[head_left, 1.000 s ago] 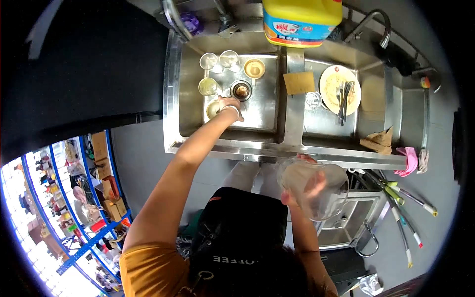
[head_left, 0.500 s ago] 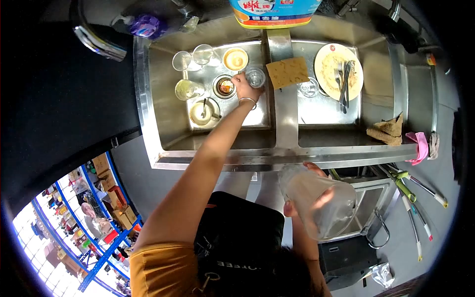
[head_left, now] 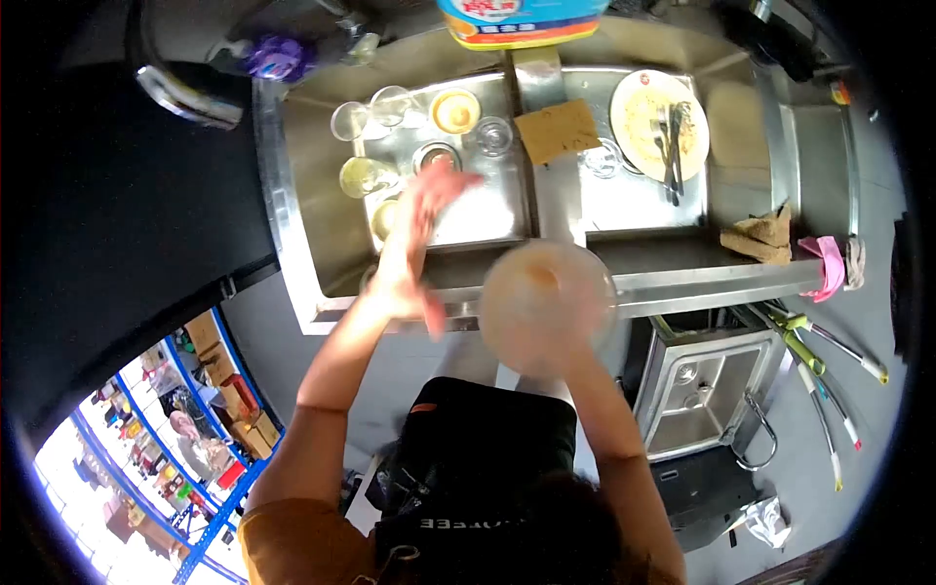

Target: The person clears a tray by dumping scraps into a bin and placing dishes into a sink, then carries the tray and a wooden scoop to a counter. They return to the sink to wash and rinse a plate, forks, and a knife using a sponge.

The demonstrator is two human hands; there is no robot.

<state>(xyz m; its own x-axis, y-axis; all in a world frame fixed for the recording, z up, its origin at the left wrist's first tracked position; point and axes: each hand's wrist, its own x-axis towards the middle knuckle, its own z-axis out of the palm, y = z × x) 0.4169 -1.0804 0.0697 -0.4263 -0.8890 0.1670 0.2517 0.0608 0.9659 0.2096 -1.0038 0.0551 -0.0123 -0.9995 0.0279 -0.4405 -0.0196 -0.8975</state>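
Observation:
My left hand point(head_left: 421, 234), blurred, is over the left basin near its front wall, fingers and thumb apart and nothing in it. Beneath and beside it are the drain point(head_left: 436, 154) and a cup point(head_left: 384, 218), partly covered by the hand. A clear glass point(head_left: 493, 136) stands on the basin floor beyond my fingers, near a cup with foam-coloured contents point(head_left: 455, 112). My right hand point(head_left: 565, 346) grips a large translucent plastic pitcher point(head_left: 507, 292) at the sink's front edge. Its round end faces up, and the fingers show only faintly through it.
Several glasses point(head_left: 368, 177) stand left in the basin. A brown sponge cloth point(head_left: 557, 131) lies on the divider. The right basin holds a dirty plate point(head_left: 639, 146) with cutlery and a glass point(head_left: 602, 158). A detergent jug point(head_left: 522, 24) and a tap point(head_left: 185, 102) are at the back.
My left hand has let go of the clear glass and drawn back toward the front edge. My right hand has raised the pitcher leftward and turned its round end up.

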